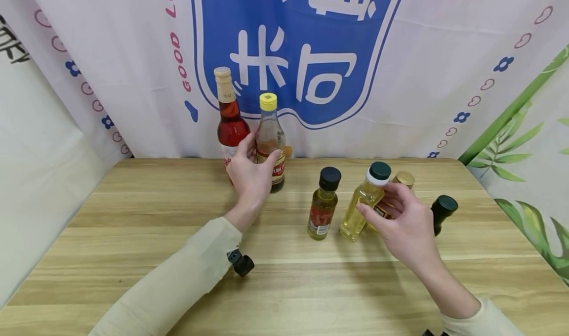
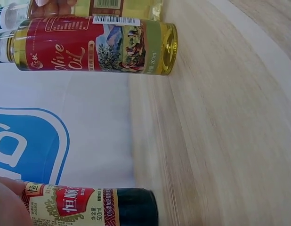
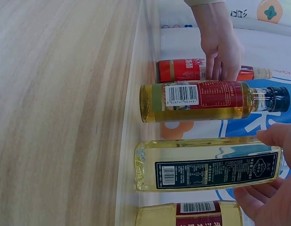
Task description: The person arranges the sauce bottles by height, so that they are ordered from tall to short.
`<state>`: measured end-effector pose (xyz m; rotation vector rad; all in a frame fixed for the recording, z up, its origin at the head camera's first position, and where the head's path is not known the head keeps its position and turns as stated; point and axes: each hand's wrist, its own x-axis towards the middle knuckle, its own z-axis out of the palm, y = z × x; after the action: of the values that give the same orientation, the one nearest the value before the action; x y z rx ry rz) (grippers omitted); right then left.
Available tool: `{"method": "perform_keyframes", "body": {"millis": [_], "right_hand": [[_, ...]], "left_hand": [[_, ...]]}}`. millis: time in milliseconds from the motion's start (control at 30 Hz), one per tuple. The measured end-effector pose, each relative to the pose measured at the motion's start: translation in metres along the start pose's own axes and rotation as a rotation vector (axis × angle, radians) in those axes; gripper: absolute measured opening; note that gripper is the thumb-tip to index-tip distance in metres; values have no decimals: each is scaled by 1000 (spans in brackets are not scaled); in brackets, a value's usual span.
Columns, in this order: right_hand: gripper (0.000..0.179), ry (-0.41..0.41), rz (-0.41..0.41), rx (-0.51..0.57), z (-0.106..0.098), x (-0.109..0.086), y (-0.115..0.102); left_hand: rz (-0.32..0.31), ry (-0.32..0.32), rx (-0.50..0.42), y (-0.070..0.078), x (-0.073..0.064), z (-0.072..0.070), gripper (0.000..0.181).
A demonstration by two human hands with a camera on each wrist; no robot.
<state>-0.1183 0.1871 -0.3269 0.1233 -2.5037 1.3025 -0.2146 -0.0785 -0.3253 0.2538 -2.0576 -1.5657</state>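
Observation:
My left hand [image 1: 251, 178] grips a vinegar-like bottle [image 1: 268, 131] with a yellow cap at the back of the table, thumb on its right side. Its red and cream label [image 2: 72, 202] reads 500mL in the left wrist view. Just left of it stands a tall bottle of red liquid [image 1: 231, 123], partly hidden by my fingers. At the right, my right hand [image 1: 406, 222] holds a clear square bottle of pale yellow oil [image 1: 354, 220] with a dark green cap, thumb on the near side. The right wrist view shows its dark label [image 3: 216, 170].
A small olive oil bottle [image 1: 322, 215] with a black cap stands left of the pale oil bottle. Behind my right hand are a gold-capped bottle [image 1: 404, 179] and a dark-capped bottle [image 1: 443, 207]. A printed curtain [image 1: 155, 123] hangs along the back edge of the wooden table [image 1: 284, 296].

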Motion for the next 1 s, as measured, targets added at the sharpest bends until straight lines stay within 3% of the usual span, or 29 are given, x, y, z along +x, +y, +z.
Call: {"method": "perform_keyframes", "body": {"millis": [333,500,600,800,1000], "right_hand": [[52,-2,-3,4,-1,0,1],[53,-5,2,6,-1,1,1],[54,-10,11,10,-1,1,1],[52,-8,2,0,-1,0,1],[52,-5,-7,0,-1,0,1]], "left_hand": [[23,5,-77,0,-9,-12,55],[51,-33,-155,3,-21,-17,50],[60,-117,-216,4,-30,-18,48],[11,-366,-326,4,-47,-15,47],[13,-569,-410,-1,-60,-10,45]]}}
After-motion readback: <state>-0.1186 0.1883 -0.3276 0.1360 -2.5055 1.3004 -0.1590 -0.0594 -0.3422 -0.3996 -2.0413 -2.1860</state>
